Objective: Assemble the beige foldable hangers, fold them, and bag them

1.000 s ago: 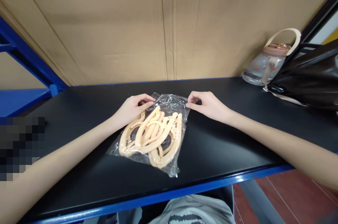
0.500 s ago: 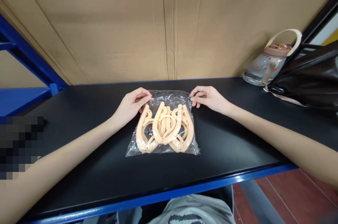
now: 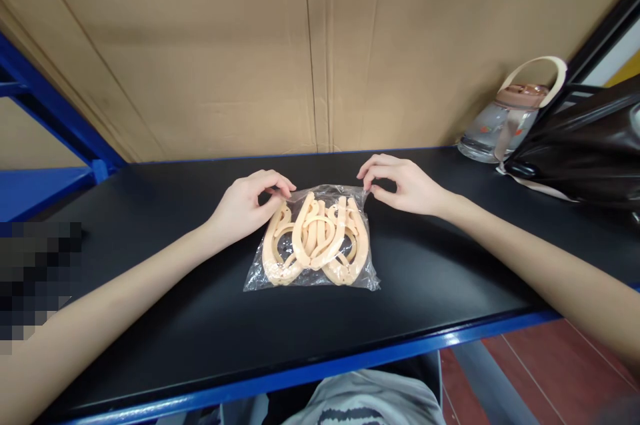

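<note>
A clear plastic bag [image 3: 311, 283] lies flat on the black tabletop, holding several cream-coloured plastic folding hangers [image 3: 345, 231] with curved arms. At the bag's upper left corner, my left hand [image 3: 250, 201] is closed, its thumb and fingertips pinching the film. My right hand [image 3: 400, 183] pinches the upper right corner, with its fingers bent and a gap inside the curl. Both hands rest low over the table, one on each side of the bag. The film between the fingertips is only partly visible.
The black tabletop [image 3: 425, 265] has a blue front edge. Brown cardboard [image 3: 225, 58] stands behind it. At the back right are a clear water bottle [image 3: 500, 128] with a cream handle and a black bag [image 3: 585, 151]. A blue metal frame [image 3: 65, 121] rises at left.
The bag's top edge has come down toward me and looks shorter. The fingers of both hands have shifted and curled more at the corners. The hangers have barely moved.
</note>
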The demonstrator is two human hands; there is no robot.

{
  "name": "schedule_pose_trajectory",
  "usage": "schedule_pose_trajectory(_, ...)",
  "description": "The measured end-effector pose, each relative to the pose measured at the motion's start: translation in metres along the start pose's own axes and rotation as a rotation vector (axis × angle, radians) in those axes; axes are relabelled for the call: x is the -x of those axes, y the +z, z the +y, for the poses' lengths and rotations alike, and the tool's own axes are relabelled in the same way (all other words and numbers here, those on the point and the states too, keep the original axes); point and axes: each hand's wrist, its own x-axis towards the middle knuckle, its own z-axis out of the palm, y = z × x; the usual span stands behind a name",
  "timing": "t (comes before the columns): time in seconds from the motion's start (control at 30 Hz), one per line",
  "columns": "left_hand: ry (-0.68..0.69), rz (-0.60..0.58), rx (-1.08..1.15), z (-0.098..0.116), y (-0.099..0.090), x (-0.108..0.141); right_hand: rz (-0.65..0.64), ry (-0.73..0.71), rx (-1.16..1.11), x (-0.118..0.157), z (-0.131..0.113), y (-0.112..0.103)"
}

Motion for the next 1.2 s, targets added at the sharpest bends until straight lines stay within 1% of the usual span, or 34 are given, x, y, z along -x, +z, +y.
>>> schedule_pose_trajectory(0.07, 0.038, -0.023, -0.059, 0.005, -0.002, 0.002, 0.0, -0.03, 0.025, 0.0, -0.007, 0.0)
schedule_pose_trajectory(0.17, 0.049, -0.053, -0.179, 0.012, -0.003, 0.005, -0.016, -0.054, 0.032, -0.001, -0.013, 0.002)
schedule_pose_trajectory(0.37, 0.117, -0.117, -0.427, 0.028, 0.0, 0.009, -0.1, -0.03, 0.066, 0.0, -0.021, 0.003)
schedule_pose_trajectory(0.53, 0.061, -0.154, -0.611, 0.048, 0.006, 0.014, -0.156, -0.038, 0.089, -0.002, -0.028, -0.001)
schedule_pose_trajectory(0.6, 0.092, -0.165, -0.679, 0.053, 0.009, 0.016, -0.189, -0.029, 0.107, -0.002, -0.028, -0.001)
schedule_pose_trajectory(0.67, 0.153, -0.184, -0.725, 0.056, 0.011, 0.018, -0.209, -0.011, 0.123, -0.003, -0.027, 0.001)
schedule_pose_trajectory(0.8, 0.208, -0.193, -0.722, 0.055, 0.012, 0.019, -0.194, 0.003, 0.165, -0.003, -0.025, 0.005)
schedule_pose_trajectory(0.93, 0.201, -0.198, -0.599, 0.051, 0.014, 0.019, -0.133, -0.093, 0.268, -0.002, -0.029, 0.009)
schedule_pose_trajectory(1.0, 0.181, -0.214, -0.535, 0.05, 0.015, 0.02, -0.121, -0.15, 0.282, -0.002, -0.033, 0.012)
schedule_pose_trajectory(1.1, 0.2, -0.244, -0.499, 0.049, 0.015, 0.02, -0.162, -0.197, 0.269, -0.002, -0.039, 0.014)
schedule_pose_trajectory(1.2, 0.266, -0.264, -0.518, 0.048, 0.014, 0.018, -0.203, -0.186, 0.242, -0.002, -0.043, 0.014)
